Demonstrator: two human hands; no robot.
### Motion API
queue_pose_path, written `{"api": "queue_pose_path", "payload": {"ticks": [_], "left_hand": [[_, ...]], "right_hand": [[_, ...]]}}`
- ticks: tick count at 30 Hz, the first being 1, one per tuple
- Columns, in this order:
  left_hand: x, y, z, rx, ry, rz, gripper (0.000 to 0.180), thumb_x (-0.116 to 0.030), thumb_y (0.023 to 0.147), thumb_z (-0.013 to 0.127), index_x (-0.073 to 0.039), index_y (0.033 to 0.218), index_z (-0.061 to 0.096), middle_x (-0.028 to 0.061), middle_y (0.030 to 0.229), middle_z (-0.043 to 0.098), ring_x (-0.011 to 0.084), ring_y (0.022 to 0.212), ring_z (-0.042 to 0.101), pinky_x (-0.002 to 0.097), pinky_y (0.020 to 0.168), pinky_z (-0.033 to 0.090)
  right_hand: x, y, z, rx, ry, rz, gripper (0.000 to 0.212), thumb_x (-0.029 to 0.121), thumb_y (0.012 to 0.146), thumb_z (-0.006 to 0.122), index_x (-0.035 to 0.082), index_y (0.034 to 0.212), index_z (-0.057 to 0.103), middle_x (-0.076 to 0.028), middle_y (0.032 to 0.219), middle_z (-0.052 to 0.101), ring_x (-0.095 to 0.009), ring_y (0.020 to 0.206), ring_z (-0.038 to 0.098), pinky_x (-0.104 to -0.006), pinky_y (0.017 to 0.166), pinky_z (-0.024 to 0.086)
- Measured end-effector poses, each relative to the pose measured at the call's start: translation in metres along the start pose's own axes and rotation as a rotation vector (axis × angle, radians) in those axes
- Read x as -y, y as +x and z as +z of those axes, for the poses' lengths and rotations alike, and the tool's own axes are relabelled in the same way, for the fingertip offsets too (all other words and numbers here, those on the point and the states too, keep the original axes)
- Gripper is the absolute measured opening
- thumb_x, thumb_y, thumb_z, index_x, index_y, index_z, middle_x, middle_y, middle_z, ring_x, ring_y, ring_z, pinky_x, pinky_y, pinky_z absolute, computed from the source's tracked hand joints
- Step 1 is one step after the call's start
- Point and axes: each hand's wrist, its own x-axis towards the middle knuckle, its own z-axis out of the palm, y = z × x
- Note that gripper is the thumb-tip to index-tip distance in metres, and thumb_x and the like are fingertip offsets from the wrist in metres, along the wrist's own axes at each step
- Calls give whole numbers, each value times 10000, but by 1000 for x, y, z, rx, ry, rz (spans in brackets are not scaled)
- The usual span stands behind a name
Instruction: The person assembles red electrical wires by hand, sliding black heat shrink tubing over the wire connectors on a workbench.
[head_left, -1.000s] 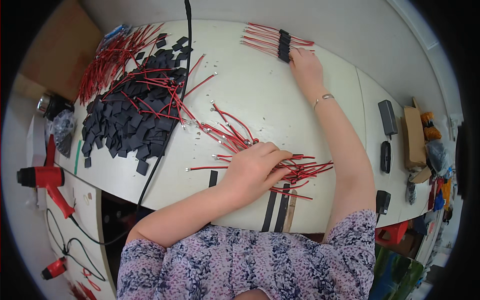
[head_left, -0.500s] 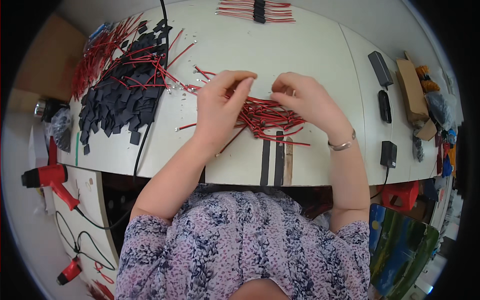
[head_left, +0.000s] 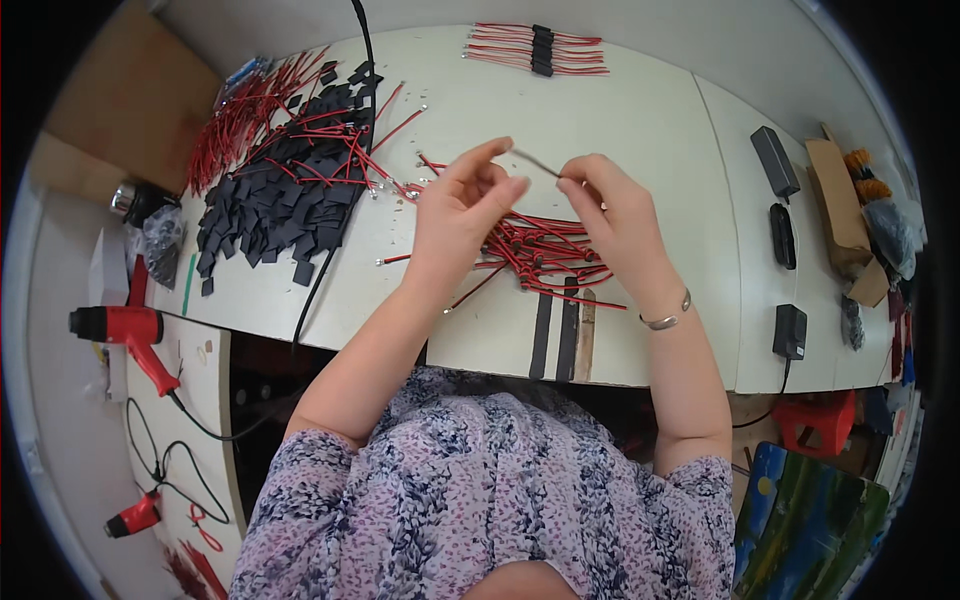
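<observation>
Far sleeved row [head_left: 541,50] looks done; near wire pile [head_left: 535,236] seems left; right hand [head_left: 622,215] pinches thin strand [head_left: 536,162]; left hand [head_left: 452,220] parted.

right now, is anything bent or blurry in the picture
Head view: the white tabletop has bowed edges and the corners go black; head view again: the thin strand between the left hand and right hand looks soft, with no clear detail.

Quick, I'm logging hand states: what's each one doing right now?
Left hand: open; whether it touches the thin, blurred strand near its forefinger cannot be told.
Right hand: closed, pinching one end of that strand.
</observation>
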Motion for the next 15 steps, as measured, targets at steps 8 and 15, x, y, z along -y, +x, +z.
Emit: {"api": "queue_pose_path", "payload": {"ticks": [8,15], "left_hand": [[-3,14,-23,57,-376,-107,256,-197,1006,612,20,1126,674,36,891,644,105,789,609,235,747,508],[-14,9,-45,-3,-206,-125,442,-232,984,632,36,1322,533,51,953,645,99,824,616,239,738,487]], "right_hand": [[-9,6,-1,-215,-161,1,252,239,890,718,16,996,668,-81,990,689,-194,820,664,-308,689,529],[-14,5,-13,131,418,558,260,200,936,685,5,774,631,22,662,581,-24,556,443,-210,490,328]]}}
